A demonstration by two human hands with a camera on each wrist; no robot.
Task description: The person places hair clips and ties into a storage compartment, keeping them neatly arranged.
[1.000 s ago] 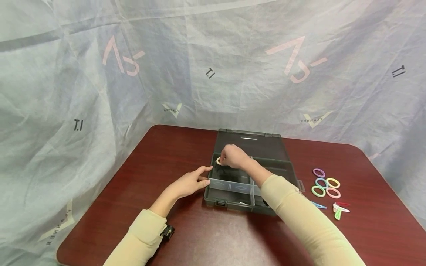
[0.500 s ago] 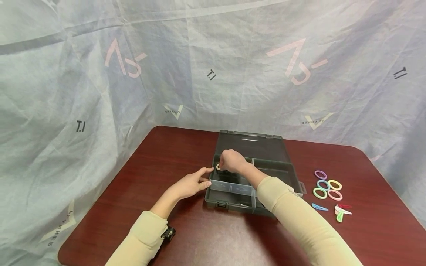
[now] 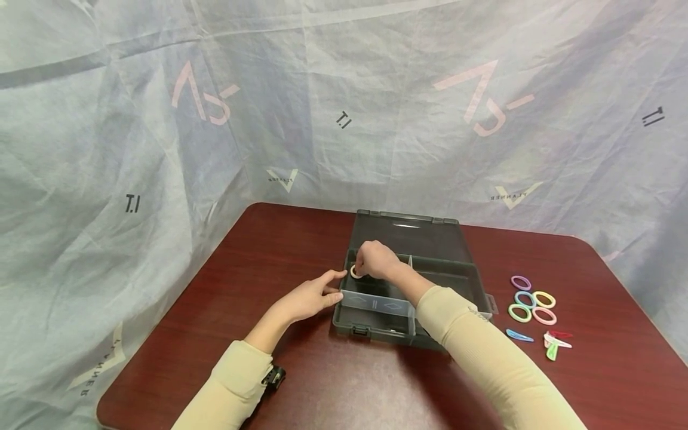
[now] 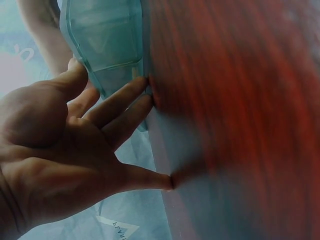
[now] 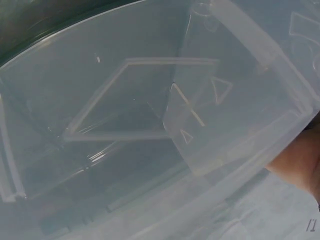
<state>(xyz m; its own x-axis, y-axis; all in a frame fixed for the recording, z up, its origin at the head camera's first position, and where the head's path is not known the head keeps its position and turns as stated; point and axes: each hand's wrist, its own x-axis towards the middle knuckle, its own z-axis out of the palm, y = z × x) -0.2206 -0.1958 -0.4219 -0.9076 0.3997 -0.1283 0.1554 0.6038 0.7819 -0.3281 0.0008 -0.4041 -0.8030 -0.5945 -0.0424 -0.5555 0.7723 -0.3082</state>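
Observation:
My right hand (image 3: 376,260) reaches down into the back left compartment of a dark see-through organizer box (image 3: 387,338). Its fingertips pinch a cream hair tie (image 3: 352,272) close to the compartment's left wall. With its fingers spread and mostly straight, my left hand (image 3: 303,298) touches the box's left side. The left wrist view has that hand (image 4: 75,145) with fingertips right at the box wall (image 4: 102,37) and the little finger down at the table. A clear divider (image 3: 376,303) crosses the box; the right wrist view is filled with clear plastic (image 5: 125,105), the hair tie hidden there.
The box's lid (image 3: 411,236) lies folded back behind it. Right of the box are several coloured hair ties (image 3: 520,313), a blue hair clip (image 3: 519,335) and a small pile of hair clips (image 3: 552,352). Grey printed fabric (image 3: 344,89) hangs behind the table.
My right hand has lowered with the cream hair tie deeper into the back left compartment. My left hand stays at the box's side. The whole head view has shifted slightly.

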